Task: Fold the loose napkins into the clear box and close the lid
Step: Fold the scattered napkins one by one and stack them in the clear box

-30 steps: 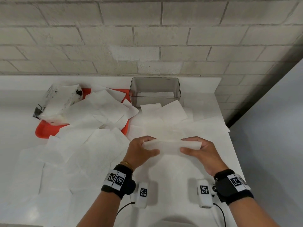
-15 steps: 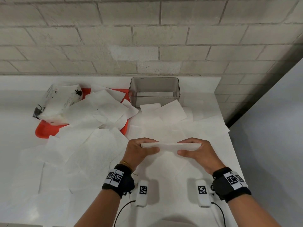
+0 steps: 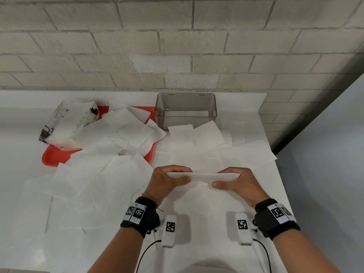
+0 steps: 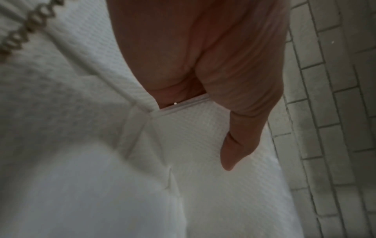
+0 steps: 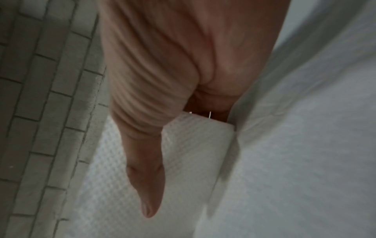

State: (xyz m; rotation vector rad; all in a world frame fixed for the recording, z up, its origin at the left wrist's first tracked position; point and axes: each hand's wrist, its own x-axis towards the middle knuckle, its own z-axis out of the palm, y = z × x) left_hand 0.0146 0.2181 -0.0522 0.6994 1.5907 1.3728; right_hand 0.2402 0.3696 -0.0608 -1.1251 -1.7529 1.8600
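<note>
Both hands held one folded napkin [image 3: 202,176] by its ends above the near middle of the worktop [image 3: 254,107]. The left hand [image 3: 167,182] pinched the left end, thumb over the top face and fingers curled beneath; the right hand [image 3: 238,184] pinched the right end the same way. In the head view only the thin far edge and a narrow strip of the napkin showed, so its number of folds could not be counted. The left wrist view showed the thumb [image 4: 240,141] lying along the napkin [image 4: 193,136], with a layered edge visible at the palm; the fingers under it were hidden. The right wrist view likewise showed only the thumb [image 5: 146,182] on the embossed paper [image 5: 195,145], and both pictures were dim and blurred.

The clear box [image 3: 185,110] stood at the far edge of the worktop against the block wall [image 3: 177,46], open, with white paper lying on its floor; its lid could not be made out. Loose napkins [image 3: 94,174] overlapped across the worktop from the left side to the right edge, some just in front of the box. They covered most of an orange tray [image 3: 57,157] toward the far left, on which a printed napkin packet [image 3: 72,119] lay. White wrist cameras and cables hung below both wristbands.
</note>
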